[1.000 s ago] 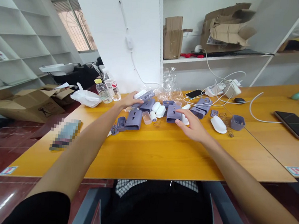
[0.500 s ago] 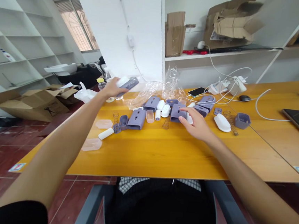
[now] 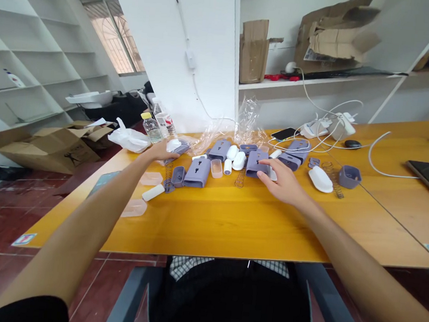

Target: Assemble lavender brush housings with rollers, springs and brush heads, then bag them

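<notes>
Flat grey slab point(image 3: 102, 181), left of frame: partly behind the left forearm point(image 3: 94, 220); I cannot make out what it is

Clear trays point(image 3: 135, 208), lower left of centre: two; the nearer one's left end is covered by the forearm

Left hand point(image 3: 160, 151), left of centre: thumb along the near side of a lilac-and-white piece point(image 3: 181, 149); remaining fingers out of my sight, so gripping or merely resting I cannot tell

Handling note: I would keep this wrist low, have the piece flat before the fingers loosen, and stay off the bottles point(image 3: 151, 127) just beyond and the thin spring point(image 3: 168, 174) just below in frame

Crumpled film point(image 3: 250, 121), upper centre: transparent; its outline is lost to me against the white wall

Right hand point(image 3: 282, 179), right of centre: thumb and forefinger parted at the right edge of a lilac casing point(image 3: 255, 159), no closed grip that I can see; light pressure would steady it

White part point(image 3: 273, 174), under those fingers: mostly covered, shape uncertain
</notes>
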`<state>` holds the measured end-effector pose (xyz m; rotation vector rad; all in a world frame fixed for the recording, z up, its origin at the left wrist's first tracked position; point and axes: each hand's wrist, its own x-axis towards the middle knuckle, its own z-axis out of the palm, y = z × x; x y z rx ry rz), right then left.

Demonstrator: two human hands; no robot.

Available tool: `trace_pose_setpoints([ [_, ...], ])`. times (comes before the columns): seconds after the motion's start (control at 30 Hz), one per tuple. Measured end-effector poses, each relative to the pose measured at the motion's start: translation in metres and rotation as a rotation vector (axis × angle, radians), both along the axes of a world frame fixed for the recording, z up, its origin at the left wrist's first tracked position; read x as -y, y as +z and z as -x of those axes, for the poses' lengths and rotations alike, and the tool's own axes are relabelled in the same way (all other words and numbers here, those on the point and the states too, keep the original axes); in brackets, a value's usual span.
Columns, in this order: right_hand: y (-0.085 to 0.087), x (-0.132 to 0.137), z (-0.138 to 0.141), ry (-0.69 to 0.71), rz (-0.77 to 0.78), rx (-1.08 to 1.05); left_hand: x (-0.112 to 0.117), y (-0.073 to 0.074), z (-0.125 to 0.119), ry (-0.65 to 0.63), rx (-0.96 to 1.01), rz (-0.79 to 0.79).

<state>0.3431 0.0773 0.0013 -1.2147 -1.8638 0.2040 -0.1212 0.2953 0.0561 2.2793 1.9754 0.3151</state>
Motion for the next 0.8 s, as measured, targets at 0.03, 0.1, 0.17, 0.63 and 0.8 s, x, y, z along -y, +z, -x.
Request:
trace_pose_setpoints([
  [0.03,0.0,0.0,0.0,0.0,0.001,0.0,-0.002,0.003,-0.006,-0.01,0.008,-0.007],
  [0.1,0.001,0.0,0.001,-0.001,-0.007,-0.003,-0.007,0.012,-0.021,-0.036,0.04,-0.031],
  [0.17,0.002,0.0,0.001,-0.001,-0.021,-0.007,-0.012,0.02,-0.041,-0.055,0.073,-0.087],
  [0.63,0.009,0.007,0.001,0.014,-0.044,-0.008,-0.037,0.047,-0.2,-0.147,0.162,-0.374],
  [0.8,0.011,0.008,0.004,0.033,-0.05,-0.014,-0.067,0.083,-0.191,-0.182,0.133,-0.497],
])
